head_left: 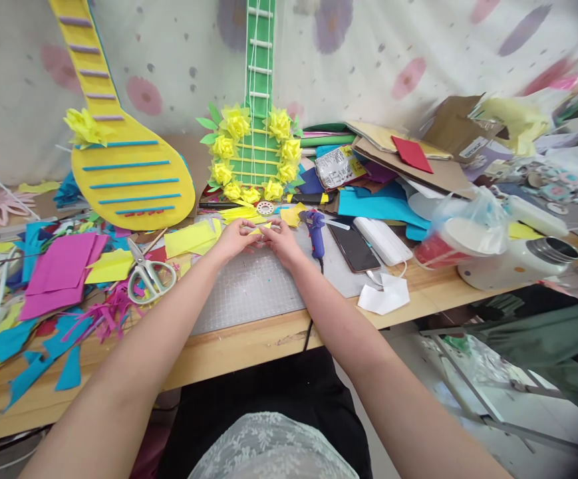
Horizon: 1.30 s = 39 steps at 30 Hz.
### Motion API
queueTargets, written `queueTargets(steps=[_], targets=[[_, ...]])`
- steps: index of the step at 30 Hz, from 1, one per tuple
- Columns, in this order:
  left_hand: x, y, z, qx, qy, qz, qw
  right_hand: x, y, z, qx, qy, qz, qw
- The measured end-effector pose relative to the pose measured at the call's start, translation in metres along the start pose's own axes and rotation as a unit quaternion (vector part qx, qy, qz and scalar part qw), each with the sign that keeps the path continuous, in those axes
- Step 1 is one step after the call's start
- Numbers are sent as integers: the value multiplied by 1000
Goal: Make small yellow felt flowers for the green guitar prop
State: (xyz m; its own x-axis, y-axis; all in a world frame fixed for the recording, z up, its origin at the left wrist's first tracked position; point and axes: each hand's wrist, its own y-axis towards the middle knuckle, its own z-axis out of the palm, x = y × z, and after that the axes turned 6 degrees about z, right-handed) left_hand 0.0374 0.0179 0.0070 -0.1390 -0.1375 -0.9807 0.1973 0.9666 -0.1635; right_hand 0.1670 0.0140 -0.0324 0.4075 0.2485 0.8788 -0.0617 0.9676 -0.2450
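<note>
Above the grey cutting mat (249, 293), my left hand (237, 238) and my right hand (281, 242) meet, fingers bent. Between their fingertips they pinch a small piece of yellow paper (259, 230), mostly covered by the fingers. A purple glue gun (314, 236) stands just right of my right hand. Yellow paper sheets (189, 241) lie by my left hand. Behind both hands leans a green paper instrument (259, 156) with white strings, ringed with yellow paper flowers (236, 123). Scissors (149, 276) rest to the left.
A yellow paper instrument (129, 173) leans at the back left. Magenta paper (62, 276) and blue scraps (69, 346) crowd the left side. On the right are a phone (353, 246), a white power bank-like block (382, 241), a bagged cup (461, 239) and a flask (518, 263).
</note>
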Motion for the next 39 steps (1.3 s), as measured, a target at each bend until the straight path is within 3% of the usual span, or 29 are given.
queueTargets(steps=[4, 10, 22, 35, 39], targets=[[3, -2, -1, -12, -6, -3, 1000, -4, 3, 0, -37, -36, -23, 998], [8, 1, -12, 67, -23, -66, 995, -4, 4, -3, -64, -96, -78, 990], [5, 1, -23, 159, -83, -117, 977, -1, 1, 1, -73, -64, -63, 993], [2, 0, -21, 139, -72, -121, 980, -3, 2, 0, -69, -67, -59, 994], [1, 0, -14, 99, -45, -102, 989, -3, 1, 0, -68, -78, -63, 993]])
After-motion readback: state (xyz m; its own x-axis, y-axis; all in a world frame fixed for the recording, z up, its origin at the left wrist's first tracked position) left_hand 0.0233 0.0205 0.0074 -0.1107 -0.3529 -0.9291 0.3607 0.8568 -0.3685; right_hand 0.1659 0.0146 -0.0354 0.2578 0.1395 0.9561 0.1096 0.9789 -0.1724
